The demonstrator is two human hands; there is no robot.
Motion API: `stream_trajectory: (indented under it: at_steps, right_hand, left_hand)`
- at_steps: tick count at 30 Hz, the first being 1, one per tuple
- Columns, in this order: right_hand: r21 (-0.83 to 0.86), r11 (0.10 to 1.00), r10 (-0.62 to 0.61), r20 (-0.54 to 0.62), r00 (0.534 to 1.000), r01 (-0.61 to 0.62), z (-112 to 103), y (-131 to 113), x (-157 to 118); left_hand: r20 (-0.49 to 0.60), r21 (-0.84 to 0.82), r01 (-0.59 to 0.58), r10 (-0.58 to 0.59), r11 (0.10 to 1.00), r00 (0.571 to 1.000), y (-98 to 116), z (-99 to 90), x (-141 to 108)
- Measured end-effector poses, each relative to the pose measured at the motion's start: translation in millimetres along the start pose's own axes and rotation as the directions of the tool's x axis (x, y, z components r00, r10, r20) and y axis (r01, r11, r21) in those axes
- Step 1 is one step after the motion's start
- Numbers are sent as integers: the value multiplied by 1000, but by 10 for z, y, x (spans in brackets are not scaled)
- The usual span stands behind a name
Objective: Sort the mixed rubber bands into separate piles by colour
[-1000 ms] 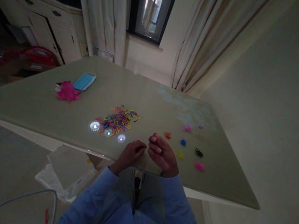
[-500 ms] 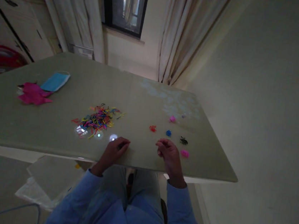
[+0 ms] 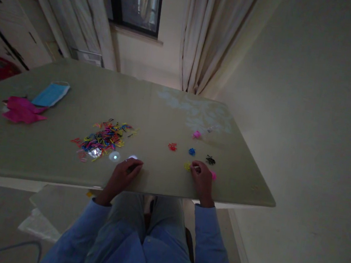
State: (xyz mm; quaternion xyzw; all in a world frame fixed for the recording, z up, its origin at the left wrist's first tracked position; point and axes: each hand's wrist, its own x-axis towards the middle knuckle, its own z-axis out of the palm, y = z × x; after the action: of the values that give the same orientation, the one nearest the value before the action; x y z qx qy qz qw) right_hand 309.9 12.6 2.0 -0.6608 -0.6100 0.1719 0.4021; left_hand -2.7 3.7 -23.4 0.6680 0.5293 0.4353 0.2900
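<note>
A mixed heap of small coloured rubber bands (image 3: 107, 136) lies on the table, up and left of my left hand (image 3: 123, 175). That hand rests near the front edge, thumb and fingers together; anything between them is hidden. My right hand (image 3: 201, 177) is closed in a pinch at a small yellow pile (image 3: 187, 166), with its fingertips at the pile's right side. Whatever it pinches is too small to make out. Around it lie a red pile (image 3: 172, 147), a blue pile (image 3: 191, 151), a black pile (image 3: 210, 160) and a pink pile (image 3: 214, 176), partly behind the hand.
Another pink pile (image 3: 196, 134) lies farther back, near a small clear piece (image 3: 210, 129). At the left are a blue face mask (image 3: 51, 94) and a crumpled pink cloth-like item (image 3: 24, 111). The table (image 3: 152, 112) stands close to a wall on the right.
My right hand has shifted slightly right relative to the piles, uncovering the yellow pile beside its fingertips. My left hand stays closed near the edge. The whole view has shifted a little.
</note>
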Motion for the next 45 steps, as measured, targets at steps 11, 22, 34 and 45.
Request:
stream_trajectory:
  at_steps: [11,22,34,45]
  right_hand:
    - [-2,994,-111,-69,991,111,-30,-118,-274]
    - [93,960,-281,279,918,265,489,-472,-500]
    - [74,923,-384,186,904,376,517,-296,-528]
    - [34,896,-442,160,883,443,548,-290,-526]
  left_hand:
    - [-19,13,7,-6,1000,1000,60,6,13]
    - [-78,-10,26,-27,1000,997,142,-60,-61]
    - [-438,464,276,-53,842,897,-116,-1053,-314]
    - [-236,639,334,-236,693,943,-198,-1124,-205]
